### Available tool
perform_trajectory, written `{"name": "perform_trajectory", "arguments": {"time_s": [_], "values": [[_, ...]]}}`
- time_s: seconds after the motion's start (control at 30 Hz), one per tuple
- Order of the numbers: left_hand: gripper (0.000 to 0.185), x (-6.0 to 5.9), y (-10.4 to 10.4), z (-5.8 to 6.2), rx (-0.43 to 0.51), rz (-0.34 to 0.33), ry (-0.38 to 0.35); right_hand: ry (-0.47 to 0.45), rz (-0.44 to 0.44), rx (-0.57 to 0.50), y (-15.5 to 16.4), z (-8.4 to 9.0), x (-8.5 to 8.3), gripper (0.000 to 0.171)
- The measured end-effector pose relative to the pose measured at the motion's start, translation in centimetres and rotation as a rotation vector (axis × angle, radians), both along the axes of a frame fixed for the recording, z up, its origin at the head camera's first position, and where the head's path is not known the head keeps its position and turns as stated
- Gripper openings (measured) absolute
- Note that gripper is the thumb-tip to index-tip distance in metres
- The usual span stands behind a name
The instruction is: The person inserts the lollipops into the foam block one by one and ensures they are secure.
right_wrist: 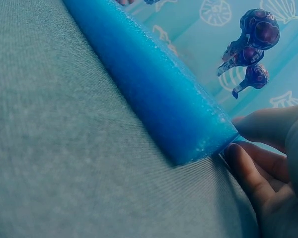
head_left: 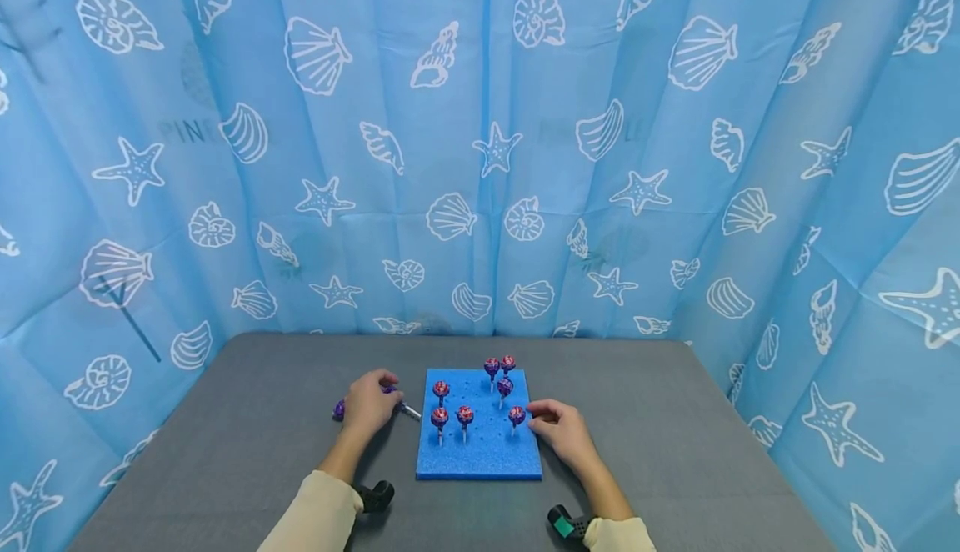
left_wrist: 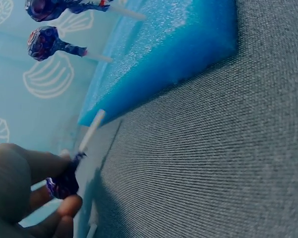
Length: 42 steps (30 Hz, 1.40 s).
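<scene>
My left hand (head_left: pixel 370 404) pinches a lollipop (left_wrist: pixel 64 183) by its purple wrapped head, just left of a blue foam board (head_left: pixel 480 456). The held lollipop's white stick (left_wrist: pixel 92 130) points toward the board, its tip near the board's side in the left wrist view. Several wrapped lollipops stand upright in the board, among them a red-and-purple one (head_left: pixel 465 415) at the front and a purple one (head_left: pixel 505 387) further back. At the board's right edge my right hand (head_left: pixel 567 433) rests its fingertips against the foam, the fingers loosely bent.
Another purple-wrapped lollipop (head_left: pixel 339 410) lies on the grey tabletop (head_left: pixel 645 419), partly hidden behind my left hand. Small holes dot the board's top. A blue curtain (head_left: pixel 480 168) with white shells hangs behind the table and along its sides.
</scene>
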<state>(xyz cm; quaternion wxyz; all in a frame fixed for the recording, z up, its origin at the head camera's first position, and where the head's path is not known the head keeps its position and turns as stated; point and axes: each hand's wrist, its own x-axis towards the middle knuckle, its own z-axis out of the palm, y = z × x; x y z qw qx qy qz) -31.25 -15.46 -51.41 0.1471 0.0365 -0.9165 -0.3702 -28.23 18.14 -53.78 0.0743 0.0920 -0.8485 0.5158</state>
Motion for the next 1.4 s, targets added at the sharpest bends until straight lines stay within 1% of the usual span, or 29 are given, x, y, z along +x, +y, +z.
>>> {"name": "perform_trajectory", "arguments": {"time_s": [0.3,0.47,0.6,0.7,0.8,0.87,0.93,1.03,1.13,1.27,1.4], "values": [[0.028,-0.7,-0.1,-0.1,0.185,-0.035,0.102,0.002,0.003,0.001,0.0,-0.1,0.0,0.017],[0.026,-1.1,0.0,0.0,0.279,-0.032,0.095,-0.003,-0.002,-0.003,0.1,-0.1,-0.2,0.017],[0.027,-1.5,0.3,0.0,0.337,-0.006,0.066,0.006,0.002,-0.001,0.2,-0.2,-0.2,0.017],[0.027,-1.8,0.7,0.2,0.387,0.016,0.069,0.006,0.006,-0.001,0.2,-0.3,-0.2,0.017],[0.025,-2.1,1.2,0.5,0.432,0.031,0.087,0.006,0.002,0.004,0.2,-0.3,-0.2,0.017],[0.025,-2.2,1.5,0.7,0.447,0.036,0.103,0.004,-0.001,0.006,0.2,-0.3,-0.3,0.017],[0.026,-2.3,1.9,1.0,0.464,0.027,0.121,0.005,-0.002,0.002,0.2,-0.2,-0.3,0.017],[0.028,-2.3,2.6,1.4,0.472,0.005,0.148,0.001,0.0,-0.004,0.2,-0.1,-0.2,0.017],[0.029,-2.3,3.1,1.7,0.461,-0.008,0.162,-0.002,0.001,-0.003,0.2,0.0,-0.2,0.017],[0.027,-2.3,3.6,1.8,0.437,-0.013,0.166,0.004,0.006,0.002,0.2,0.0,-0.2,0.017],[0.023,-2.4,3.9,1.7,0.434,-0.021,0.173,0.009,0.009,0.005,0.2,-0.1,-0.1,0.017]]}}
